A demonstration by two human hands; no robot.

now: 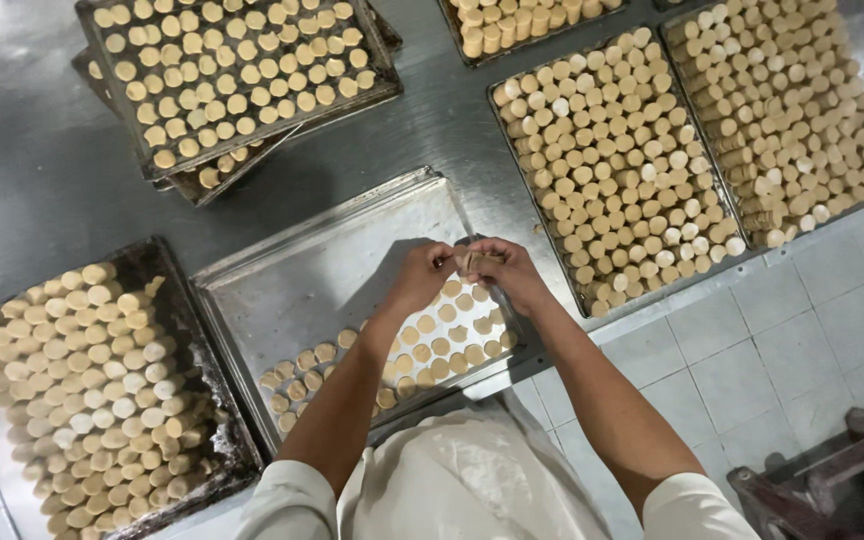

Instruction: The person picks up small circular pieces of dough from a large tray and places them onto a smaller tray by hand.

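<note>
I see both hands meeting over the middle tray (302, 280), a shiny metal one whose far part is bare and whose near part carries rows of small round dough pieces (432, 345). My left hand (422, 275) is pinched closed on one end of a small tan dough piece (472, 262), and my right hand (507, 272) is curled around its other end, so the piece sits between the two sets of fingers, just above the rows on the tray. To the left lies a dark, crusted tray (207, 400) packed with upright dough rounds. Far left, two stacked trays (377, 60) hold flatter rounds. To the right, two full trays (542, 230) lie side by side on the steel table (32, 160), near its edge, with a tiled floor (802, 350) beyond
</note>
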